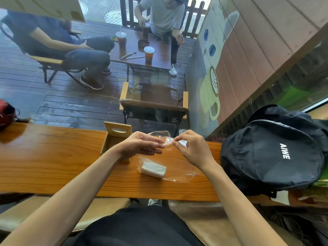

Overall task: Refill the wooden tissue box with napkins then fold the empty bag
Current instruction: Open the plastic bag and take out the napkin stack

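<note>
Two hands, left (142, 143) and right (190, 148), pinch the clear bag (167, 141) with their fingers above the surface (53, 157). Napkins (153, 169) lie inside it, near the box (116, 137).

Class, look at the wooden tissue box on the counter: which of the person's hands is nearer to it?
Left. The left hand hovers right beside the wooden tissue box, overlapping its edge; the right hand is farther right, pinching the plastic bag.
</note>
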